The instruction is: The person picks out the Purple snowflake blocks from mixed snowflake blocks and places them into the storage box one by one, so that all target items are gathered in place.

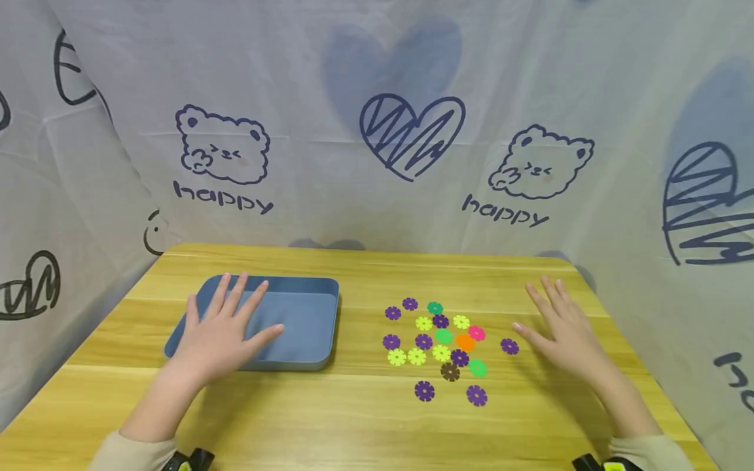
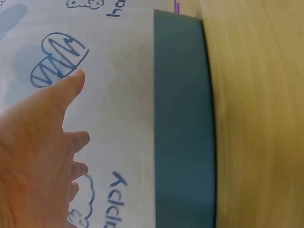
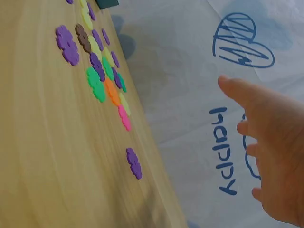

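Note:
My left hand (image 1: pixel 220 333) hovers with spread fingers over the left part of a blue-grey rectangular tray (image 1: pixel 300 320), holding nothing. The tray's side wall (image 2: pixel 183 118) fills the middle of the left wrist view. Right of the tray lie several small notched plastic discs, flower-like in outline: purple (image 1: pixel 424 391), yellow-green (image 1: pixel 397 357), green (image 1: pixel 478 367), orange (image 1: pixel 465 342), pink (image 1: pixel 476 333) and brown (image 1: pixel 450 372). My right hand (image 1: pixel 565 337), also spread and holding nothing, is above the table to their right. The nearest piece to it is a lone purple disc (image 3: pixel 134 163).
The wooden table (image 1: pixel 330 418) carries the tray and discs. A white cloth (image 1: pixel 318 170) printed with hearts, bears and the word "happy" hangs behind the table's far edge and along both sides. Dark devices sit at both wrists near the beige sleeves (image 1: pixel 132 453).

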The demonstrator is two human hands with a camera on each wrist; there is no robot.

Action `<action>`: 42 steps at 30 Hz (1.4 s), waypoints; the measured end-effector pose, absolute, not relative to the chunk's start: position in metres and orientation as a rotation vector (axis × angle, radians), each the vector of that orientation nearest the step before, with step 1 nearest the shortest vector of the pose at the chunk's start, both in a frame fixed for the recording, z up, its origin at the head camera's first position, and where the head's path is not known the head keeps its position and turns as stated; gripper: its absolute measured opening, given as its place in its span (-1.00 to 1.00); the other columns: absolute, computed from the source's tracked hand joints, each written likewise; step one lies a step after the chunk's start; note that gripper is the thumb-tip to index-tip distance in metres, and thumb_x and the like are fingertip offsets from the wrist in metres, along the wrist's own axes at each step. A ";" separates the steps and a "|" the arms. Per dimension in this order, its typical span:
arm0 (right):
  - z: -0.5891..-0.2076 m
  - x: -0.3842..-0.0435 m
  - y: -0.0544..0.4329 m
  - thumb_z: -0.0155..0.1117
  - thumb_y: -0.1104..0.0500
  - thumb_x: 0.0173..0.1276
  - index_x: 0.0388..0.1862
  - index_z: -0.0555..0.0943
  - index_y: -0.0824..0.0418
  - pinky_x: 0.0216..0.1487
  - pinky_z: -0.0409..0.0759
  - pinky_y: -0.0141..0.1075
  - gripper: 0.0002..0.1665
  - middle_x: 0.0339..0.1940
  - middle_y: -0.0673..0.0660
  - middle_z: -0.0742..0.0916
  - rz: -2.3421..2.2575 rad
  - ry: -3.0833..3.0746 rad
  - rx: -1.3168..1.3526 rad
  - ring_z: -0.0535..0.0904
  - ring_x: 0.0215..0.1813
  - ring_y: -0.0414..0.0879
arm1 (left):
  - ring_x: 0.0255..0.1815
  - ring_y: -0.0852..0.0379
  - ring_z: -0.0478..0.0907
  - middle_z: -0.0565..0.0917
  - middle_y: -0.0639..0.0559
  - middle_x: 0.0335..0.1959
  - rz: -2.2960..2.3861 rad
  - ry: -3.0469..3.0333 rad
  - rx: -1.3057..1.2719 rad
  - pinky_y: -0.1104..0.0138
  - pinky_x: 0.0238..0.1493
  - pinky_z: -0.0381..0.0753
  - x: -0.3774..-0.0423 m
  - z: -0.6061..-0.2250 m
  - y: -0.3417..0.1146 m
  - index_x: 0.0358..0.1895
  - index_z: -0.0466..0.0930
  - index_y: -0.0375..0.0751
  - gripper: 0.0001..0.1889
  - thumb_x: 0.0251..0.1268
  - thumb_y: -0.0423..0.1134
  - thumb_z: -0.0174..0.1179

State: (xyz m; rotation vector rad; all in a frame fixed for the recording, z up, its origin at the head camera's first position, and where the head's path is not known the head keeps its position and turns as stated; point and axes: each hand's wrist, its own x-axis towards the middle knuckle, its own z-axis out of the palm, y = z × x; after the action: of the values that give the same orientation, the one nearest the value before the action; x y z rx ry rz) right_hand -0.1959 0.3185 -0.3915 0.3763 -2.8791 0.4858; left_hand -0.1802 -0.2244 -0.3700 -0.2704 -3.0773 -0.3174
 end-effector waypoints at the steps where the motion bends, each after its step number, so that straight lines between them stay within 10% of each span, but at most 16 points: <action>1: -0.391 -0.194 0.318 0.09 -0.22 0.43 0.62 -0.10 0.01 0.44 -0.21 0.44 -0.04 0.64 0.22 -0.13 0.506 -2.863 0.391 -0.41 0.64 0.18 | 0.60 -0.22 -0.56 -0.32 -0.14 0.63 -0.314 -3.076 -0.268 -0.44 0.29 -0.70 -0.177 -0.368 -0.227 0.59 -0.27 0.23 -0.07 0.26 0.53 -0.21; 9: -0.391 -0.180 0.307 0.45 0.07 0.17 0.38 0.41 0.20 0.38 0.15 0.38 -0.20 0.40 0.30 0.43 0.645 -2.589 0.591 0.13 0.52 0.30 | 0.58 -0.24 -0.61 -0.39 -0.17 0.61 -0.309 -3.035 -0.178 -0.45 0.26 -0.71 -0.158 -0.363 -0.266 0.59 -0.38 0.18 -0.04 0.29 0.49 -0.19; 16: -0.400 -0.164 0.297 0.58 0.14 -0.09 0.17 0.59 0.19 0.30 0.33 -0.42 -0.25 0.14 0.11 0.61 0.563 -2.469 0.747 0.44 0.19 -0.02 | 0.59 -0.22 -0.61 -0.34 -0.24 0.61 -0.360 -2.998 -0.151 -0.42 0.29 -0.74 -0.154 -0.378 -0.296 0.60 -0.34 0.01 -0.02 0.33 0.41 -0.10; 25: -0.419 -0.155 0.284 0.56 0.01 0.00 0.12 0.61 0.08 0.03 0.62 -0.02 -0.35 0.05 -0.06 0.64 0.622 -2.625 0.906 0.46 0.11 -0.21 | 0.56 -0.38 -0.54 -0.35 -0.37 0.57 -0.406 -3.103 -0.085 -0.56 0.20 -0.54 -0.160 -0.399 -0.320 0.57 -0.42 -0.18 0.09 0.30 0.45 -0.11; 42: -0.446 -0.154 0.273 0.39 -0.13 0.19 0.03 0.62 -0.09 0.22 0.53 -0.18 -0.57 0.01 -0.19 0.59 0.887 -2.963 0.890 0.43 0.10 -0.25 | 0.54 -0.46 -0.38 -0.22 -0.53 0.52 -0.474 -3.205 -0.080 -0.57 0.20 -0.39 -0.161 -0.421 -0.325 0.53 -0.32 -0.46 0.14 0.31 0.45 -0.13</action>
State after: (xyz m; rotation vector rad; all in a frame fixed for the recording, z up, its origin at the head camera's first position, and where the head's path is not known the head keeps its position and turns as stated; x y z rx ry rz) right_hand -0.1537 0.2734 -0.4464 0.8896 -2.9627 0.8866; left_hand -0.1611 -0.3249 -0.4211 -0.0802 -3.2048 -0.4739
